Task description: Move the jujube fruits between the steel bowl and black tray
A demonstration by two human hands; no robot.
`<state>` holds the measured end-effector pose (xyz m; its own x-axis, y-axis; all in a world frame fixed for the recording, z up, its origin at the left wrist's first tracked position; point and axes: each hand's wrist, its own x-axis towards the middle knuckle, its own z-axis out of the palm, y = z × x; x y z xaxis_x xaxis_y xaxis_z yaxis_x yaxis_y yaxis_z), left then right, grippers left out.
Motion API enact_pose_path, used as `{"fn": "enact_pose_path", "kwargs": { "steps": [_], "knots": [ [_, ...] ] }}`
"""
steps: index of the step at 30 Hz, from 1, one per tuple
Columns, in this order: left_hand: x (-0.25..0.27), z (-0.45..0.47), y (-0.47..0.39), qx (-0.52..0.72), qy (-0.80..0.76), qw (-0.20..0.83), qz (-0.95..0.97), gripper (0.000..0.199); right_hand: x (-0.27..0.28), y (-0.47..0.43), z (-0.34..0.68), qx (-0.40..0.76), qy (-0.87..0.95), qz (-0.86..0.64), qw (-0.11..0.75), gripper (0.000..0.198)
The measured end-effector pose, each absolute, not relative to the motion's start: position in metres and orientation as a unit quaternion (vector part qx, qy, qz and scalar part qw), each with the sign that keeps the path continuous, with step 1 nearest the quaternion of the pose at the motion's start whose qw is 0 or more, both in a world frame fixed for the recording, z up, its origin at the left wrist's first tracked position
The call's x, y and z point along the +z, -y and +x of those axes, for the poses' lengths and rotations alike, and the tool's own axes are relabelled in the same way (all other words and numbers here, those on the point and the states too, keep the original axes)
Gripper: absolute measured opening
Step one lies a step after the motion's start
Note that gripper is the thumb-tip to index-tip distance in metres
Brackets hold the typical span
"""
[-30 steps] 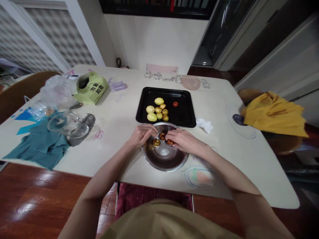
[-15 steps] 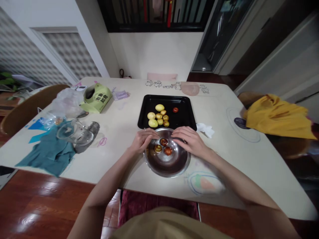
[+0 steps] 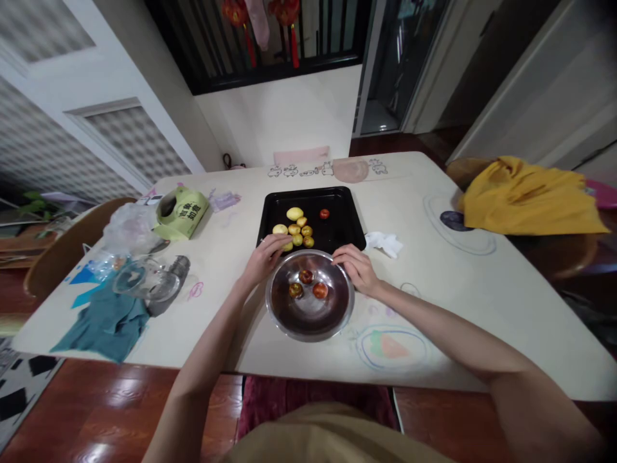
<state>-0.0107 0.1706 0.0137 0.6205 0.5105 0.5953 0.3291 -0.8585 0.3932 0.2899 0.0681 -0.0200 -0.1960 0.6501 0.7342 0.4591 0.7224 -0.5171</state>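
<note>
A shiny metal bowl (image 3: 311, 325) stands near the table's front edge, holding three small round reddish-brown fruits (image 3: 320, 290) whose kind I cannot tell. Behind it lies a black baking tray (image 3: 342, 228) with larger yellow lemon-like fruits (image 3: 295, 213), several smaller yellow-brown round ones (image 3: 307, 231) and a single red one (image 3: 324, 213). My left hand (image 3: 264, 258) reaches over the tray's front left edge, fingers stretched out beside the yellow fruits and partly covering one. At the bowl's right rim is my right hand (image 3: 357, 269), its fingers extended with nothing visible in them.
A crumpled white tissue (image 3: 384, 244) lies right of the tray. Leftward are a clear jug (image 3: 147, 283), a teal cloth (image 3: 108, 321), a green paper box (image 3: 182, 212) and a plastic bag (image 3: 129, 226). Yellow fabric (image 3: 530, 196) drapes a chair at the right.
My left hand has moved from over the bowl to the tray's front left edge. My right hand has drawn back to the bowl's right rim. The view has tilted and shifted.
</note>
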Motion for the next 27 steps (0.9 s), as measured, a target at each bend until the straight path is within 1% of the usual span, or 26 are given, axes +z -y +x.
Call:
{"fn": "enact_pose_path", "kwargs": {
  "steps": [4, 8, 12, 16, 20, 24, 27],
  "knots": [
    [0.031, 0.014, -0.202, 0.246, -0.148, 0.081, 0.955, 0.029, -0.021, -0.069, 0.291, 0.09, 0.774, -0.356, 0.515, 0.045],
    [0.038, 0.04, -0.226, 0.134, -0.085, 0.076, 0.984, 0.03, -0.022, -0.069, 0.29, 0.092, 0.77, -0.369, 0.512, 0.047],
    [0.037, 0.055, -0.237, 0.079, -0.068, 0.086, 0.991, 0.028, -0.023, -0.069, 0.288, 0.088, 0.769, -0.365, 0.517, 0.046],
    [0.036, 0.06, -0.238, 0.094, -0.08, 0.108, 0.986, 0.027, -0.025, -0.07, 0.288, 0.089, 0.768, -0.358, 0.523, 0.044],
    [0.039, 0.054, -0.233, 0.124, -0.111, 0.113, 0.98, 0.026, -0.024, -0.07, 0.289, 0.096, 0.768, -0.361, 0.521, 0.047],
    [0.048, 0.033, -0.211, 0.22, -0.175, 0.129, 0.951, 0.031, -0.021, -0.069, 0.288, 0.106, 0.769, -0.359, 0.519, 0.047],
    [0.058, 0.014, -0.175, 0.277, -0.193, 0.157, 0.928, 0.034, -0.018, -0.068, 0.288, 0.116, 0.767, -0.368, 0.513, 0.049]
  ]
}}
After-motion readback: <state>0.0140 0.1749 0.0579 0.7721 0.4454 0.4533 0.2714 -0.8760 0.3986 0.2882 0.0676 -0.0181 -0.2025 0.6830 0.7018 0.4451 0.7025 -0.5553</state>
